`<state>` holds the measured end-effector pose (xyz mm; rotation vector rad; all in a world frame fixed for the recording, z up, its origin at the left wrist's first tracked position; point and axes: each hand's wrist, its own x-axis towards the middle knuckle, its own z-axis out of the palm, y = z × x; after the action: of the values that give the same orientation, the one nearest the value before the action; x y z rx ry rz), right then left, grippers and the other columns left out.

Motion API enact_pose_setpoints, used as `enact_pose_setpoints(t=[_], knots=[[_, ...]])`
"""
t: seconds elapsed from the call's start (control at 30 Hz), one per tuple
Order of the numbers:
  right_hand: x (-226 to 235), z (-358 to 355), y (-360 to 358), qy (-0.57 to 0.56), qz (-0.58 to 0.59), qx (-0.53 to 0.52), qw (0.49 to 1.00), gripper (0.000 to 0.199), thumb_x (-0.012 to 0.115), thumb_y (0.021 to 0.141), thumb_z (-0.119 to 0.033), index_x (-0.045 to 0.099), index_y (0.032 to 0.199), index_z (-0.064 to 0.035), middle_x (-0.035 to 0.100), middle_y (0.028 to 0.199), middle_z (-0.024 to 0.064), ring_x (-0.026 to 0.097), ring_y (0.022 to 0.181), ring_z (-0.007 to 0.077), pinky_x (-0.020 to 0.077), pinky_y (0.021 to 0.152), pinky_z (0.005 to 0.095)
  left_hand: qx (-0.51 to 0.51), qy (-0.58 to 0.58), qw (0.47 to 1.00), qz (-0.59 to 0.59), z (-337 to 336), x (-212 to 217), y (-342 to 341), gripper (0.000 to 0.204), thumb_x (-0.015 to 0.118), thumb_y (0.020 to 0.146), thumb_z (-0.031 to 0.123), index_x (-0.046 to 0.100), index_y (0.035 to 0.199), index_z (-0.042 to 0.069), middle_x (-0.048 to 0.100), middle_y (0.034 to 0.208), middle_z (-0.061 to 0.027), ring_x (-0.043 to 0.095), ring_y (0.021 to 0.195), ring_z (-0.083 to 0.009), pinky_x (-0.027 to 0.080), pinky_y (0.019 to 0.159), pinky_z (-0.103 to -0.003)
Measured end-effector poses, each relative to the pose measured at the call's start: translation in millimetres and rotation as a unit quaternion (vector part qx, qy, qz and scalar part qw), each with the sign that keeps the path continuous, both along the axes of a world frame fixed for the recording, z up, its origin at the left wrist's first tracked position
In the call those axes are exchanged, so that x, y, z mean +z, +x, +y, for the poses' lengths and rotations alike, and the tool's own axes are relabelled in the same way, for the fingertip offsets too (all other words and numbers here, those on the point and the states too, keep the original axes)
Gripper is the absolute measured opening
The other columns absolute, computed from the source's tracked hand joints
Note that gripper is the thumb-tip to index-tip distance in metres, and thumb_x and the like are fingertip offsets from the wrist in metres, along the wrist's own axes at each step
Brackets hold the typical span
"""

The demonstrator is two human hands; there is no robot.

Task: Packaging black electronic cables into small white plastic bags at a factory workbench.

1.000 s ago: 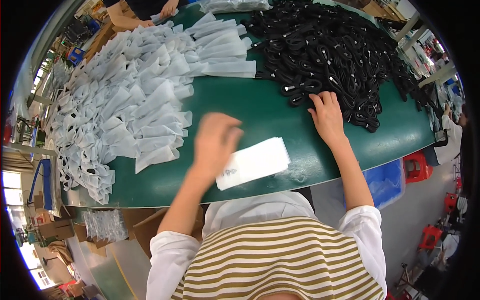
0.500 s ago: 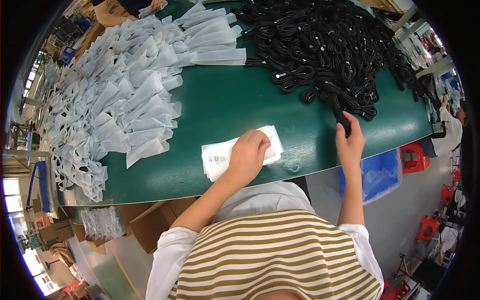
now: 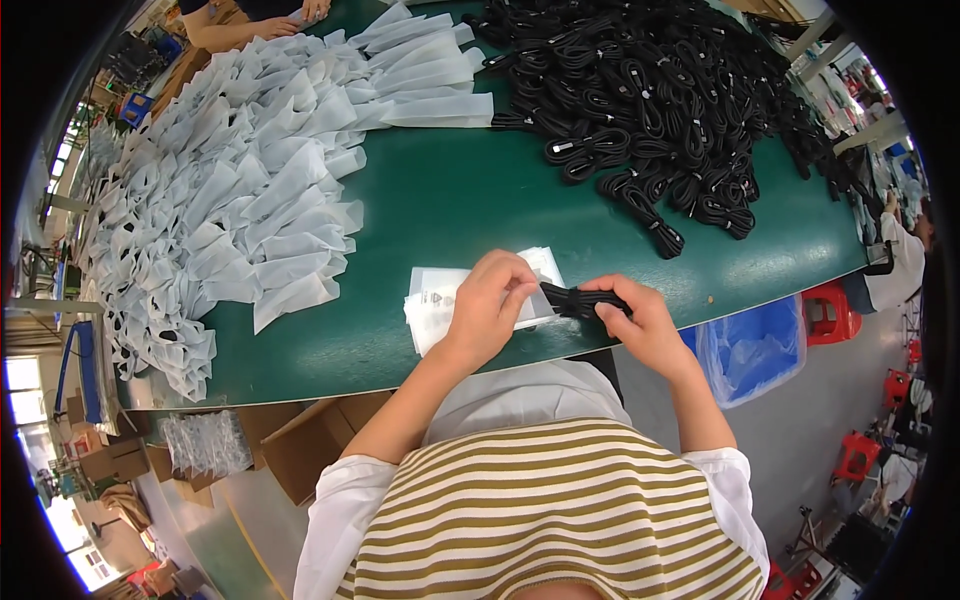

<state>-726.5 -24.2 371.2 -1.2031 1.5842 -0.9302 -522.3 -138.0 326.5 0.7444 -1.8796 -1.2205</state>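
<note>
Head view: left grip (image 3: 487, 306) pinches a white bag (image 3: 428, 279) bearing dark print (image 3: 432, 298); right grip (image 3: 642, 322) holds black cable (image 3: 583, 301).

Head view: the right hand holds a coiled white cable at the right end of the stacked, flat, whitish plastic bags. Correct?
Wrong colour: the head view shows the right hand holding a coiled black cable at the right end of the stacked, flat, whitish plastic bags.

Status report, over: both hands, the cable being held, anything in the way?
Left hand pinching white bag. Right hand gripping coiled black cable, one end at bag's edge; can't tell if inside. No obstruction seen between them.
</note>
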Motion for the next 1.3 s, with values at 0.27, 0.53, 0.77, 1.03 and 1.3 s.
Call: enact_pose_setpoints(t=[0.27, 0.53, 0.77, 1.03, 1.3], knots=[[-15.4, -13.1, 19.1, -0.2, 0.018, 0.009, 0.98, 0.027, 0.058, 0.091, 0.004, 0.062, 0.117, 0.0009, 0.058, 0.109, 0.0125, 0.057, 0.088, 0.0139, 0.048, 0.068, 0.0231, -0.033, -0.209, 0.977, -0.025, -4.3, 16.8, -3.2, 0.013, 0.071, 0.08, 0.0, 0.06, 0.087, 0.005, 0.061, 0.1, -0.0079, 0.053, 0.095, -0.0282, 0.045, 0.084, -0.035], [-7.9, -29.5, 32.2, -0.379, 0.054, -0.074, 0.921, 0.022, 0.056, 0.092, 0.007, 0.062, 0.113, 0.0024, 0.051, 0.118, 0.0155, 0.057, 0.096, 0.0162, 0.0518, 0.074, 0.026, -0.035, -0.064, 0.996, 0.051, -19.8, 32.1, -9.2, 0.01, 0.069, 0.088, 0.01, 0.06, 0.088, 0.005, 0.058, 0.108, -0.0075, 0.052, 0.102, -0.0232, 0.043, 0.09, -0.034], [10.8, -38.5, 11.3, -0.355, -0.091, -0.06, 0.928, 0.012, 0.055, 0.094, 0.005, 0.065, 0.101, 0.0024, 0.056, 0.111, 0.0137, 0.061, 0.09, 0.0163, 0.0534, 0.077, 0.0281, -0.113, 0.074, 0.979, 0.153, -36.0, 31.9, -7.1, 0.012, 0.065, 0.094, 0.015, 0.059, 0.092, 0.004, 0.052, 0.118, -0.0074, 0.049, 0.107, -0.0159, 0.041, 0.095, -0.033], [12.5, -46.4, 3.4, -0.37, -0.104, 0.008, 0.923, 0.012, 0.054, 0.095, 0.004, 0.065, 0.1, 0.0008, 0.057, 0.109, 0.0121, 0.061, 0.089, 0.0163, 0.0536, 0.077, 0.0279, -0.12, 0.104, 0.982, 0.107, -40.8, 31.1, -5.4, 0.012, 0.063, 0.096, 0.016, 0.059, 0.092, 0.005, 0.051, 0.12, -0.0069, 0.05, 0.107, -0.015, 0.042, 0.094, -0.031], [24.7, -52.9, 11.8, -0.341, 0.055, 0.099, 0.933, 0.018, 0.064, 0.09, 0.003, 0.067, 0.106, -0.0025, 0.057, 0.11, 0.0127, 0.063, 0.092, 0.0217, 0.0532, 0.078, 0.0319, -0.196, 0.108, 0.967, 0.124, -39.0, 41.8, -10.5, 0.015, 0.063, 0.097, 0.02, 0.06, 0.091, 0.006, 0.053, 0.119, -0.0061, 0.05, 0.104, -0.0137, 0.042, 0.093, -0.03]])
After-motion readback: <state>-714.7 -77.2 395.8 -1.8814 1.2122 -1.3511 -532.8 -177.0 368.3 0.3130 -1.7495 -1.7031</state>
